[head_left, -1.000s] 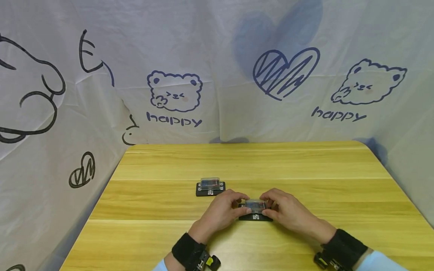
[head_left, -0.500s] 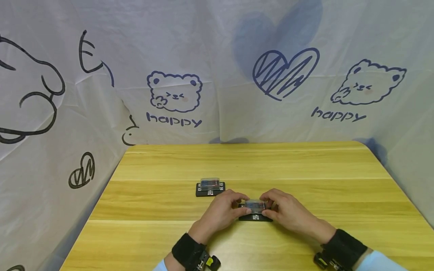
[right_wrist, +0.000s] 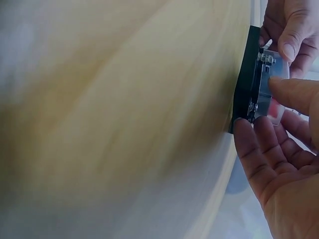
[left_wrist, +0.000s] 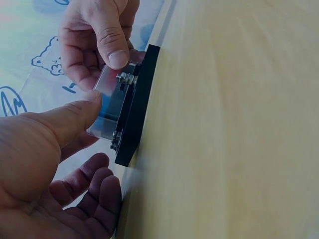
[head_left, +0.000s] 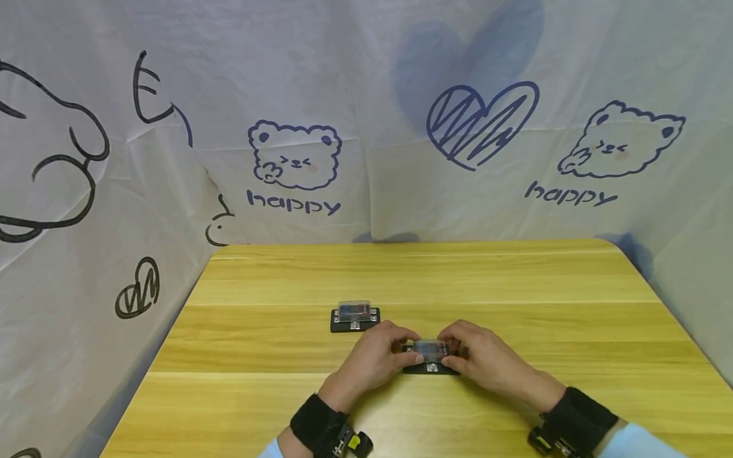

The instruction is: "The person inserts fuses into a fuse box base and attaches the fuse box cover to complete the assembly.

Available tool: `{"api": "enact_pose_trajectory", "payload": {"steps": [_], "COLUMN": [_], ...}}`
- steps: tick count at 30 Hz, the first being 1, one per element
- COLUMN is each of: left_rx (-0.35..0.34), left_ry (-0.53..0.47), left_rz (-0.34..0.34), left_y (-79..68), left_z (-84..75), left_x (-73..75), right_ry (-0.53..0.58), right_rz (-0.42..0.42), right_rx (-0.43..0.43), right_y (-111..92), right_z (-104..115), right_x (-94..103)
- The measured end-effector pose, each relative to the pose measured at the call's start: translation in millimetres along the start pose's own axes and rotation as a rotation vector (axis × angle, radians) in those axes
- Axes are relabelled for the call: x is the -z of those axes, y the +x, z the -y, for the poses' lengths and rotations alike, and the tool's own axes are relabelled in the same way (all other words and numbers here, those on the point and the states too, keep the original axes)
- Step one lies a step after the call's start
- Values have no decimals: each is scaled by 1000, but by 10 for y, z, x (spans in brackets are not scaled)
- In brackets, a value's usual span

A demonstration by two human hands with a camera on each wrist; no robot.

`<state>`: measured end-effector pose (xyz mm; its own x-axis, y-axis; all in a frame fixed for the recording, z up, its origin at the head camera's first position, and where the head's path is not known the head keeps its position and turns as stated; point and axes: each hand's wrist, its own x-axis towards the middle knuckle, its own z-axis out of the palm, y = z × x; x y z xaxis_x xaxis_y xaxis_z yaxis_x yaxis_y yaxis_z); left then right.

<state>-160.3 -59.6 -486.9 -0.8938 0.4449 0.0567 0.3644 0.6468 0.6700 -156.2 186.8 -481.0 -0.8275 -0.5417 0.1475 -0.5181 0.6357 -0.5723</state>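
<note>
A fuse box point(head_left: 431, 367) with a black base and metal screw terminals lies on the table in front of me. Over its middle sits a clear cover point(head_left: 431, 351), with blue and red fuses showing dimly through it. My left hand point(head_left: 375, 356) pinches the left end of this cover between thumb and forefinger. At the opposite end, my right hand point(head_left: 487, 356) grips it the same way. In the left wrist view the left thumb lies along the cover's side point(left_wrist: 103, 119), and the other fingers curl loosely below. Whether the cover is fully seated on the base cannot be told.
A second fuse box point(head_left: 355, 317), its clear cover on, stands farther back to the left. The wooden table point(head_left: 275, 407) ends at white cloth walls point(head_left: 378, 178) with drawings at the back and sides. Each wrist wears a black strap point(head_left: 581, 420) with a camera.
</note>
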Motion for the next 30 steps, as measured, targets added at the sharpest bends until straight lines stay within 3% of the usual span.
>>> {"api": "enact_pose_trajectory", "payload": {"steps": [10,23,30], "left_rx": [24,80,53], "left_ry": [76,154,206], "left_rz": [71,44,64], "left_y": [-12,-79,-90], "left_z": [31,-35,-56], "left_x": [-44,-32,-26], "right_ry": [-64,-137,-118], "right_rz": [-22,-55,-72], "right_rx": [-8,-58,-61], "right_y": [3,88,207], "right_z": [11,-48,-110], "right_x": [-29,37,84]}}
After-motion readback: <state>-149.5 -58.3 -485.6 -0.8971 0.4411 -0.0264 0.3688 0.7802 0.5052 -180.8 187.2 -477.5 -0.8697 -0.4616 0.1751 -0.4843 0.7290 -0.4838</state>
